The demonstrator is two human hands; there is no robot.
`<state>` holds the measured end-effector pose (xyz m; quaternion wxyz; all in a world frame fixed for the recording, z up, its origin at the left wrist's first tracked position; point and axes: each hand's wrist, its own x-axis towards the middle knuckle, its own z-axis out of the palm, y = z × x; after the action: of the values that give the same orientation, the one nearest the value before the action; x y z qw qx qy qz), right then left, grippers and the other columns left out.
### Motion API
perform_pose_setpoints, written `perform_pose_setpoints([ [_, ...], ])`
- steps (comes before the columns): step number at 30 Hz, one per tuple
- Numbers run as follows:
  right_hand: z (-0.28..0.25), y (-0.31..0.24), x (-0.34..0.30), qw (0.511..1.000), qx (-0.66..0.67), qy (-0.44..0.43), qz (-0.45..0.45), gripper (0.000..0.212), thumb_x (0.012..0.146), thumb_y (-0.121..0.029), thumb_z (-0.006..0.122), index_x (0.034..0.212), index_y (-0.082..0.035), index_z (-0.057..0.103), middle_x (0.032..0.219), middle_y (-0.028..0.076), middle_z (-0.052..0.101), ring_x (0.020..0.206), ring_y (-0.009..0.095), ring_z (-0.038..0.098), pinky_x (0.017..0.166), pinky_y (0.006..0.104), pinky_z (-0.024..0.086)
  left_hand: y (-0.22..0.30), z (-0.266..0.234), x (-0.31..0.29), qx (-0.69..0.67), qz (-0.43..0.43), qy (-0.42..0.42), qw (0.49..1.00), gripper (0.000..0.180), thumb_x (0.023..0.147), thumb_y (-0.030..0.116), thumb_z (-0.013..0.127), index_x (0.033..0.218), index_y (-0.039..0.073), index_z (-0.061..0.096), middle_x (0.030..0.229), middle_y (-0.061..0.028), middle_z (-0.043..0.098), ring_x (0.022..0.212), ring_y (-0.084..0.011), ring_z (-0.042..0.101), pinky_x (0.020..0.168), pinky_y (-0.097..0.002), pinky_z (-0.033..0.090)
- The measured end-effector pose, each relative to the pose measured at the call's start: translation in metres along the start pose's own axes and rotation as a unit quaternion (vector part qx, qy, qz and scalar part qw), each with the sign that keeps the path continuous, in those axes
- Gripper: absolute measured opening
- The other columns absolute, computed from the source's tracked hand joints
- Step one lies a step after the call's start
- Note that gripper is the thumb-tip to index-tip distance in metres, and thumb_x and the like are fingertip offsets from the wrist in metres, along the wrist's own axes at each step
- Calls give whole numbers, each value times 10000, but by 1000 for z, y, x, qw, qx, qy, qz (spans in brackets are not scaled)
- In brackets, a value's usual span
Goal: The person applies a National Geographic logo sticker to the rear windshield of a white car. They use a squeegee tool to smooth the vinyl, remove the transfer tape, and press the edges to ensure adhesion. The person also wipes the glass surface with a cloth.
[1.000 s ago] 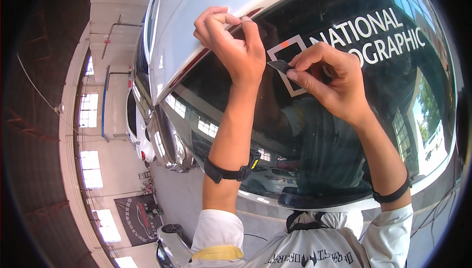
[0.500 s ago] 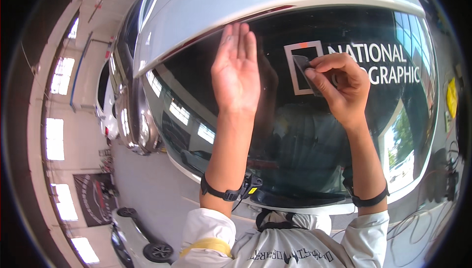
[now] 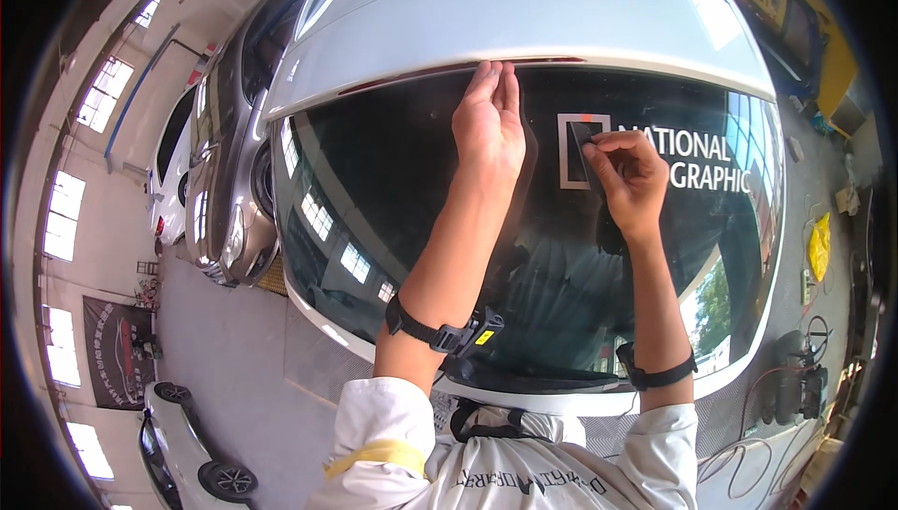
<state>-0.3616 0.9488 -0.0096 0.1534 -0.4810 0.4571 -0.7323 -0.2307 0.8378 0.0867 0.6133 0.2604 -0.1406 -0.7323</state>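
A thin dark card [image 3: 580,143] stands nearly upright over the white square-frame decal [image 3: 565,164] on the car's rear window [image 3: 393,155], pinched between thumb and fingers of the right hand [image 3: 638,173]; whether its edge meets the glass cannot be told. An orange patch [image 3: 586,118] sits on the decal's top edge, and white lettering [image 3: 687,143] runs to the right, partly behind that hand. The left hand [image 3: 488,129] is unfolded and holds nothing, its fingertips at the red light strip [image 3: 552,60] beneath the white roof [image 3: 524,10]; contact there is unclear. Black straps [image 3: 666,375] circle both forearms. Beyond, a brown car [image 3: 220,201] stands to the left, and a yellow bag [image 3: 820,246] lies on the right.
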Motion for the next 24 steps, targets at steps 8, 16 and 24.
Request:
perform_pose_setpoints([
  [8,6,-5,1,1000,-14,12,-9,117,897,-15,784,914,-9,669,802,16,711,701,33,612,625,214,478,3,-4,22,51,7,10,999,261,1002,4,626,1238,-104,604,1238,-173,629,1185,-280,640,1000,-304,579],
  [16,6,-4,5,999,-6,29,-22,115,896,-26,784,904,-13,670,789,10,710,700,46,622,645,218,481,-9,-4,27,39,57,26,997,262,976,4,669,1220,-80,626,1163,-152,662,1023,-246,694,935,-305,615],
  [24,-3,-14,0,999,-53,9,8,135,896,-34,787,895,-17,653,833,16,713,741,45,628,667,229,493,-22,0,20,0,64,24,998,310,972,-27,636,1279,-65,617,1156,-150,681,1045,-231,681,945,-324,597],
])
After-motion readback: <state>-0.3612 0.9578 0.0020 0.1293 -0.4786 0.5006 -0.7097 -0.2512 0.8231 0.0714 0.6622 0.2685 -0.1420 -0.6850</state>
